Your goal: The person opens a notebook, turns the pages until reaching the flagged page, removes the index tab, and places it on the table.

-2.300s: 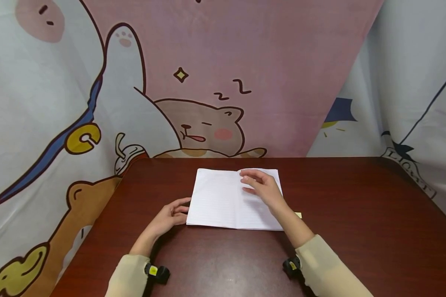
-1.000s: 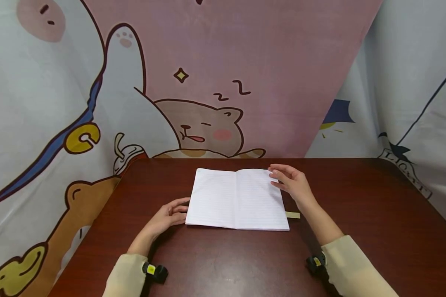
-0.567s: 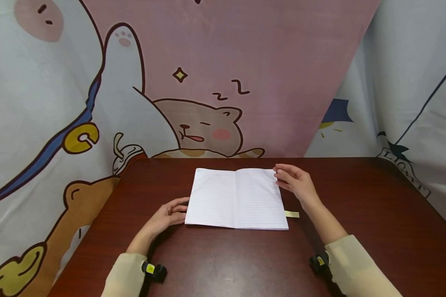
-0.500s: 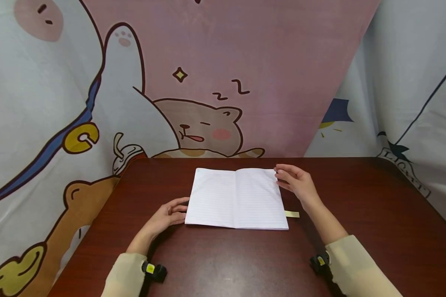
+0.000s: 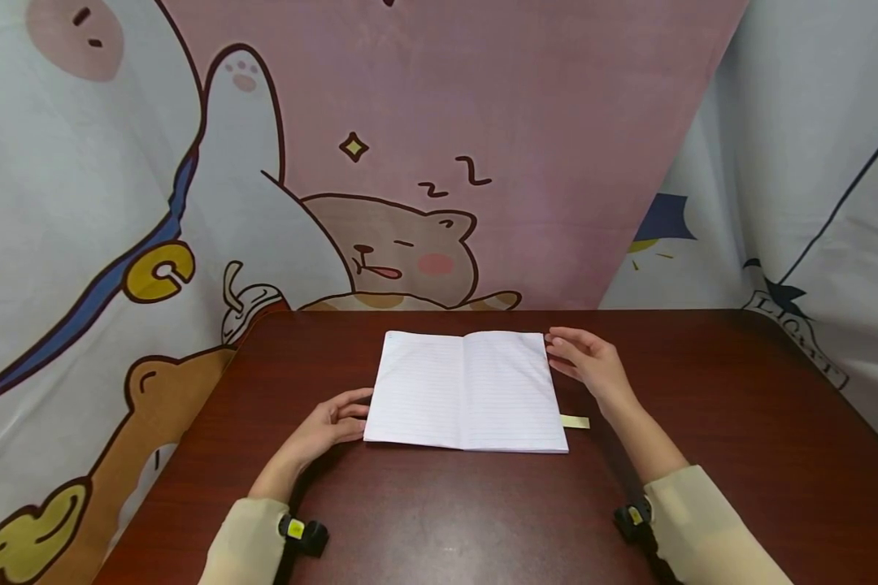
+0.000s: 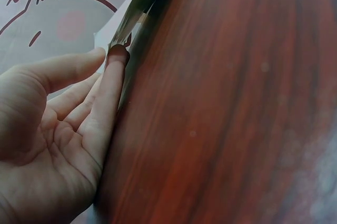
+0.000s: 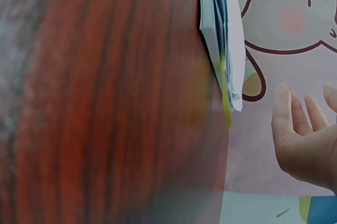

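Note:
A notebook (image 5: 417, 390) with ruled white pages lies spread on the brown table, no writing visible on it. At its left edge is my left hand (image 5: 329, 424); in the left wrist view, the hand (image 6: 58, 124) holds the page edges between thumb and fingers. Just off the notebook's upper right corner, my right hand (image 5: 596, 366) hovers with loosely bent fingers and nothing in them. The right wrist view shows that hand (image 7: 308, 139) apart from the page stack (image 7: 218, 29). A pale yellow tab (image 5: 575, 422) sticks out from the notebook's right side.
The table (image 5: 439, 520) has a glossy dark wood surface. Behind it hangs a pink and white cloth (image 5: 541, 179) printed with cartoon animals, and white cloth continues on both sides. A black camera (image 5: 305, 536) sits on each wrist.
My right hand has moved rightward from over the right page, across it, to just past its upper right corner. My left hand and the notebook have stayed in place.

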Demonstrator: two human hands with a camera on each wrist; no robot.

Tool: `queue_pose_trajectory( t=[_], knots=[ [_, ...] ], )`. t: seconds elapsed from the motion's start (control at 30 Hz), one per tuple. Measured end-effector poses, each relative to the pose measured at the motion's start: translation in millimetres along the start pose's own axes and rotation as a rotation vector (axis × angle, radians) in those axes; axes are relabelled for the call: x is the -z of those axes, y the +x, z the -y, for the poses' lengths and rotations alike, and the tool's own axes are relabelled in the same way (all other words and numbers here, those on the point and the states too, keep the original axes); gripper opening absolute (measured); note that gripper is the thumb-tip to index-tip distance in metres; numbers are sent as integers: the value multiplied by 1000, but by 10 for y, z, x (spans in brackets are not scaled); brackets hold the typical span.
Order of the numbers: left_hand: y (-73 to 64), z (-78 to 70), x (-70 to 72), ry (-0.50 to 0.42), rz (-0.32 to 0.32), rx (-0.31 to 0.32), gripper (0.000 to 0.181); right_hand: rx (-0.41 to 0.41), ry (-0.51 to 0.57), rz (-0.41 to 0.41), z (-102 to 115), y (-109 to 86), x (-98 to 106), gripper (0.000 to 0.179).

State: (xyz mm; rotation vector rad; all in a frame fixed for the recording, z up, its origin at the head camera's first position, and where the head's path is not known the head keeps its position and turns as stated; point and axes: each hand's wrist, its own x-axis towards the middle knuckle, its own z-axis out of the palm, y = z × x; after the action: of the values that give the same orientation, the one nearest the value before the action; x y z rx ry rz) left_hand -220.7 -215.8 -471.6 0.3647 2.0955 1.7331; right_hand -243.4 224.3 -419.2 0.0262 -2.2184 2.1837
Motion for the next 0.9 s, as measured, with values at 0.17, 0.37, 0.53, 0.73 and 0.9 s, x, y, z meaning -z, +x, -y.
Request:
queue_pose_trajectory(
  t=[0.17, 0.37, 0.53, 0.73, 0.9],
  knots=[
    [5, -4, -1, 3, -5, 7, 60, -19, -27, -7, -31, -4, 16, 47],
    [4, -15, -2, -3, -4, 8, 61, -46, -31, 5, -80, 10, 40, 51],
    [3, -20, -4, -2, -3, 6, 61, -75, -64, 9, -90, 12, 46, 52],
    [2, -20, 0, 2, 1, 4, 61, -137, -152, 36, -102, 17, 35, 55],
    [5, -11, 5, 2, 3, 3, 61, -182, -212, 70, -121, 27, 18, 51]
  ],
)
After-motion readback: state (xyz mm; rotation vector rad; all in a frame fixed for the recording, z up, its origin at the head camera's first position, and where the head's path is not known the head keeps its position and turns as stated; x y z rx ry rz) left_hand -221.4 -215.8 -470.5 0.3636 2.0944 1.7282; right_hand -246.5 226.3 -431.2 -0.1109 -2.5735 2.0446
